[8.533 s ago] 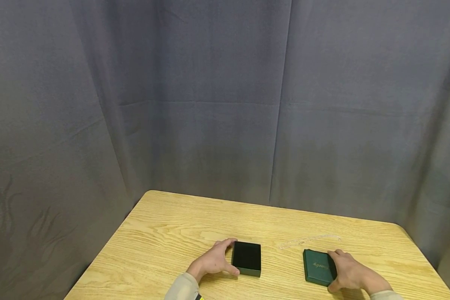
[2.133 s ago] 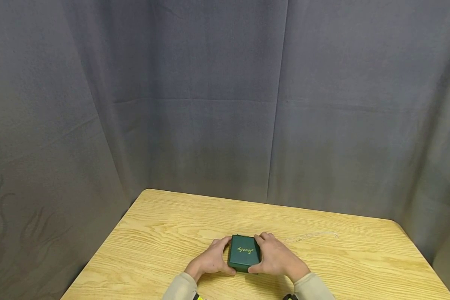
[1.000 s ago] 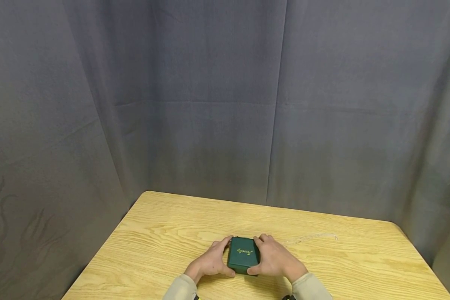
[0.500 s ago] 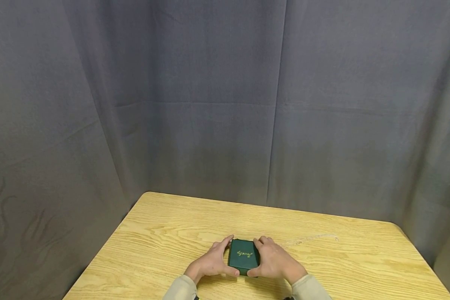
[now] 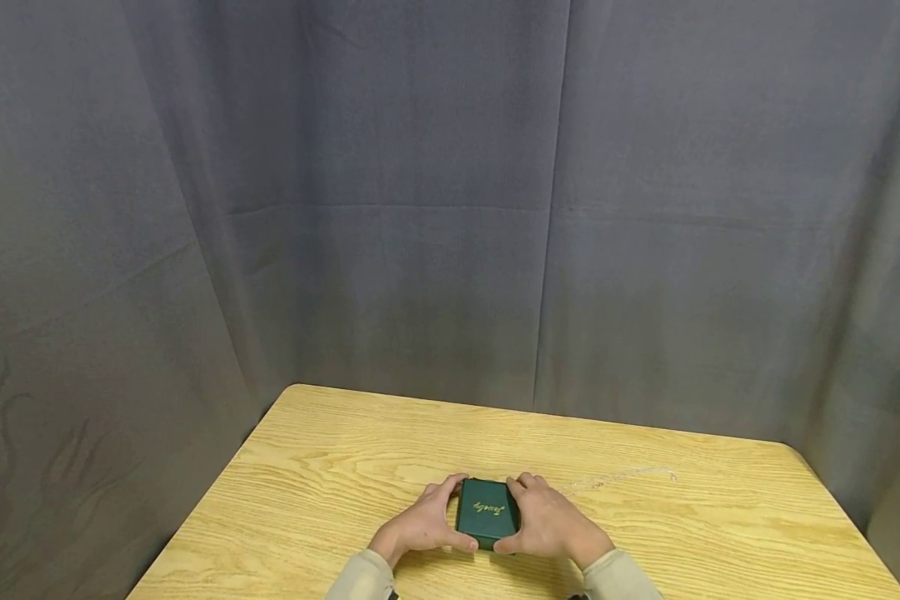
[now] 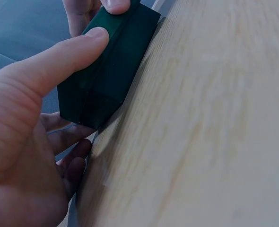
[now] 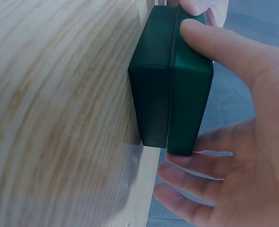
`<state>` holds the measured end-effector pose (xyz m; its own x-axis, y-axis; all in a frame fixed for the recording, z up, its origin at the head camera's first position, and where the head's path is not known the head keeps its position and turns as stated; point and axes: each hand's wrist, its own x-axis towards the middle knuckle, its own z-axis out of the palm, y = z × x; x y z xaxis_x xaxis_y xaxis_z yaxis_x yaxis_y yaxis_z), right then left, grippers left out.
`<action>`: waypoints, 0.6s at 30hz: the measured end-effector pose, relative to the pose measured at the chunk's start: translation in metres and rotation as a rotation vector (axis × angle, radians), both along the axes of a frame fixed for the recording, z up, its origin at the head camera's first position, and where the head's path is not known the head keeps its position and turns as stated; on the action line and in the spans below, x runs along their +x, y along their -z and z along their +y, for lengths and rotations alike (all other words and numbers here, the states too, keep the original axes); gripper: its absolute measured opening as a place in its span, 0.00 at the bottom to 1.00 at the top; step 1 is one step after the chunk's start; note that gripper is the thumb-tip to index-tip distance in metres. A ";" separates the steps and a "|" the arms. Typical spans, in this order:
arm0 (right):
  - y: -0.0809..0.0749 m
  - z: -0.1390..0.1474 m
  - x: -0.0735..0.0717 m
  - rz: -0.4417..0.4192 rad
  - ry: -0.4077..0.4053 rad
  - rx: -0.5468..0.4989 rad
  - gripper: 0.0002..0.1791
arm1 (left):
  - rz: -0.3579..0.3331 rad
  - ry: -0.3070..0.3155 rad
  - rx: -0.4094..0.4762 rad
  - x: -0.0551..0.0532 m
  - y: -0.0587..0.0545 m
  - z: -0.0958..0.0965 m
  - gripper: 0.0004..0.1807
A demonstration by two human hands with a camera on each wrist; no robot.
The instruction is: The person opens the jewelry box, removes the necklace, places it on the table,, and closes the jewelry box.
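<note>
A dark green jewelry box [image 5: 487, 508], its lid on the base and gold lettering on top, sits on the table between both hands. My left hand [image 5: 423, 523] grips its left side, thumb at the front and fingers at the back. On the right side my right hand [image 5: 551, 521] grips it the same way. In the right wrist view a seam runs between the lid [image 7: 191, 94] and the darker base [image 7: 151, 94]; the right thumb presses the lid's edge. The left thumb [image 6: 94, 40] also lies on the lid band in the left wrist view. The box's inside is hidden.
A thin, pale chain, like a necklace [image 5: 637, 473], lies on the wooden table [image 5: 390, 433] behind and right of the right hand. Grey curtains [image 5: 420, 292] hang behind the table's back edge and along both sides.
Earlier the right hand held the lid apart, right of the uncovered base. It then brought the lid left onto the base. In the last half second hands and box have barely moved.
</note>
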<state>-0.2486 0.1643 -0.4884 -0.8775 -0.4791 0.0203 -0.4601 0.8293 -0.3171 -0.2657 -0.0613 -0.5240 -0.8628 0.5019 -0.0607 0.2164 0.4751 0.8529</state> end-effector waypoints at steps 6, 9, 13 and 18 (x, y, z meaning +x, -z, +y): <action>0.001 0.000 0.001 -0.003 0.002 0.005 0.54 | 0.001 -0.002 -0.003 0.000 -0.001 0.000 0.56; 0.000 0.000 0.001 -0.009 0.001 0.003 0.54 | -0.004 -0.002 -0.006 0.001 -0.001 0.000 0.56; 0.001 0.000 0.000 -0.008 -0.001 0.004 0.53 | -0.006 -0.002 -0.014 0.001 -0.002 0.000 0.56; 0.001 0.000 0.000 -0.005 -0.002 0.004 0.53 | -0.005 -0.003 -0.025 0.001 -0.003 0.000 0.56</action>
